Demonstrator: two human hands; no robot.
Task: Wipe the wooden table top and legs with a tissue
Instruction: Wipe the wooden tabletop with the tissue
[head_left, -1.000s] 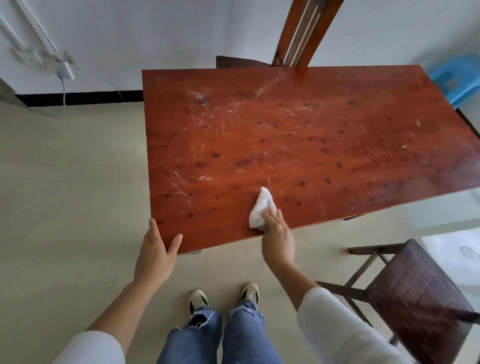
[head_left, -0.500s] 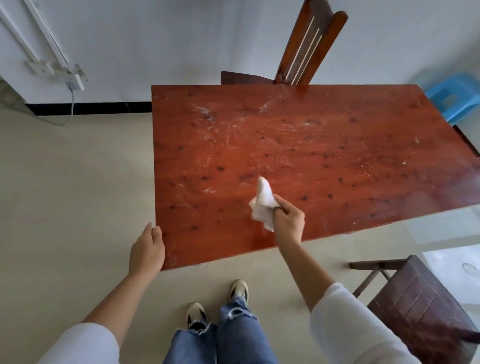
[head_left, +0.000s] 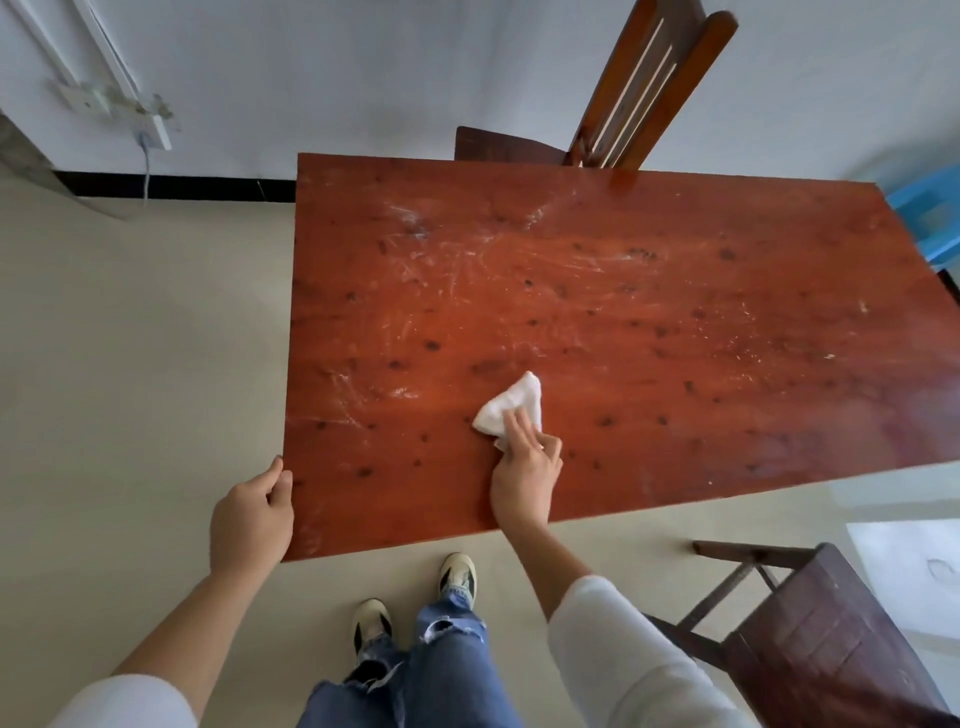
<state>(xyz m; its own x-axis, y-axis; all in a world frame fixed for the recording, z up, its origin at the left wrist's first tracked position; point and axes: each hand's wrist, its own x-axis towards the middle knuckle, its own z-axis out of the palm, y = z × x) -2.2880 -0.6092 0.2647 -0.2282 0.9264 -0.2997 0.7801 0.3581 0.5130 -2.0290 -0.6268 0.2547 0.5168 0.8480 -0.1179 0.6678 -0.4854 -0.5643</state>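
White tissue sits pressed under the right grip, fingers straight, on the tabletop near its front edge, the left grip curled round the near corner; top-wiping seems under way, the next stroke needing reach toward far smears.

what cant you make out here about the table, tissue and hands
Head view only:
- Table legs: hidden beneath the table top.
- Table's right end: cut off by the frame edge.
- Tissue near part: covered by right hand.
- Left hand fingertips: hidden behind the hand itself.
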